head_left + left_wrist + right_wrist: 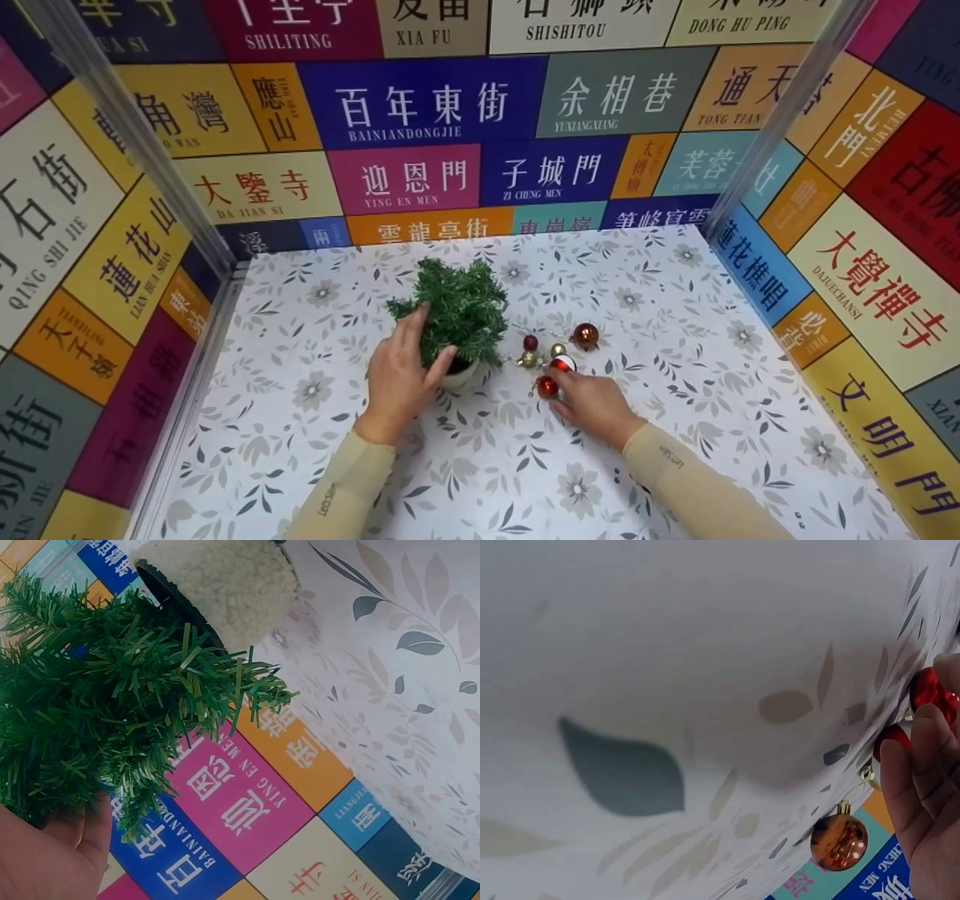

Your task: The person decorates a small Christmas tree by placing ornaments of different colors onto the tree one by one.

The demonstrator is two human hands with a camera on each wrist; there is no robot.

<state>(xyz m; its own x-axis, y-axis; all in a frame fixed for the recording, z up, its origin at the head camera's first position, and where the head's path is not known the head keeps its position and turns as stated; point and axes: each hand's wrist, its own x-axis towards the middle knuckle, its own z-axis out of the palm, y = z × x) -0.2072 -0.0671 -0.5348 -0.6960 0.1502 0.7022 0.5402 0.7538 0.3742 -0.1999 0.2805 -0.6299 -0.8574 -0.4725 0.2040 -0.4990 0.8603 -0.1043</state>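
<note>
A small artificial Christmas tree (461, 307) with green needles stands in a pale, fleecy-looking pot (232, 589). My left hand (401, 375) rests against its left side, fingers fairly straight along the foliage and thumb at the front; branches hide the fingertips in the left wrist view. To the right of the tree, my right hand (600, 405) pinches a shiny red bauble (547, 387) between thumb and index finger on the table. A red-and-white bauble (564, 364) lies right by those fingers, partly covered by them.
Close behind the right hand lie a copper-brown bauble (586, 335), a dark red bauble (530, 343) and small gold baubles (558, 349). A white floral cloth covers the table (315, 442). Walls of coloured sign panels (420, 105) enclose the back and sides.
</note>
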